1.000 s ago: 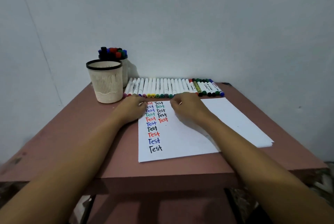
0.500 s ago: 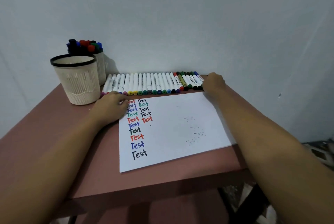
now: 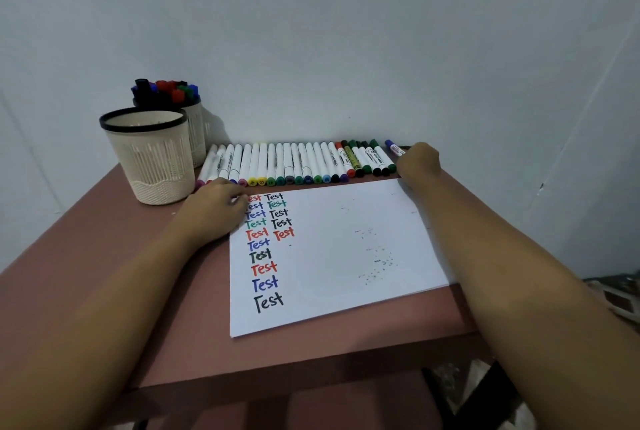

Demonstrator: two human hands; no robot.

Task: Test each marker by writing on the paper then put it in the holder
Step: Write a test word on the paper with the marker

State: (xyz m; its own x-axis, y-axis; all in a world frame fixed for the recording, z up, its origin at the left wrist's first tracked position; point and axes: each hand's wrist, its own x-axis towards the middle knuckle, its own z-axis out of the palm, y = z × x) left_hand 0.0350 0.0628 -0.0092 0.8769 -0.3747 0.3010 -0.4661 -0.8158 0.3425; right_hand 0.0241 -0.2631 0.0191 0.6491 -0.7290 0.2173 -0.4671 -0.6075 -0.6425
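- On paper (image 3: 346,256), fifteen "Test" marks; back holder (image 3: 195,131) full.
- Long row (image 3: 294,162) looks untested.
- Next: right hand (image 3: 419,162) grips blue marker (image 3: 394,147); left hand (image 3: 214,211) rests relaxed on paper.

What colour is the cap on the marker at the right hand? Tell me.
Blue cap on that marker; head view.

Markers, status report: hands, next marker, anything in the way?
Left hand rests on paper corner. Right hand grips blue marker at right end of marker row. Nothing between marker and paper; front holder stands left.
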